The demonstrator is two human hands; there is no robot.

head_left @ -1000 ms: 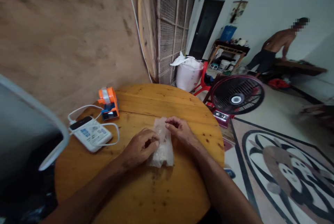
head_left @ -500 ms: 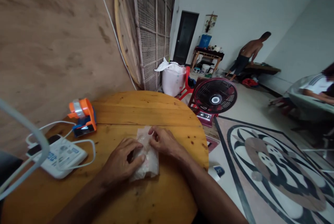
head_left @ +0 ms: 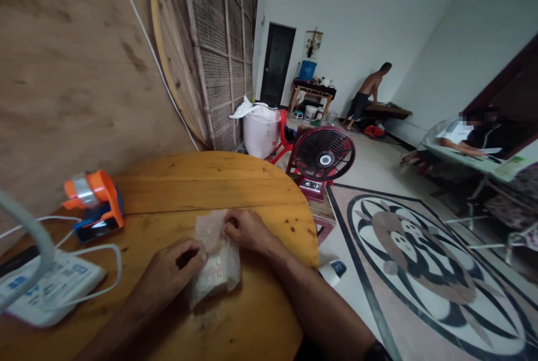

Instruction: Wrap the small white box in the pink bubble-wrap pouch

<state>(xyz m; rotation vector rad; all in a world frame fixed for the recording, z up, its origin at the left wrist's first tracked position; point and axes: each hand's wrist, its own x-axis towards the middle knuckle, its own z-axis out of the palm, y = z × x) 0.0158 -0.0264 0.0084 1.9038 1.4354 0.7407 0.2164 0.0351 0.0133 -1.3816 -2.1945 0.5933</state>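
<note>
A crinkled, translucent plastic bag (head_left: pixel 215 274) lies on the round wooden table (head_left: pixel 269 310), with faint red print showing on it. What is inside the bag is hard to make out. At its left edge my left hand (head_left: pixel 168 274) has thumb and forefinger pinched together on the plastic. My right hand (head_left: pixel 247 229) is curled, its fingers gripping the bag's upper right edge.
On the table's left side are an orange tape dispenser (head_left: pixel 98 190) with a grey roll, and a white printed box (head_left: pixel 63 288) with looping white cables. A dark red fan (head_left: pixel 325 153) stands past the table. Behind it sits a white sack (head_left: pixel 260 131). Other people are farther back.
The camera view has swung right, so the table things sit farther left. My left hand has shifted from lying over the bag to pinching its left edge, uncovering more of the print.
</note>
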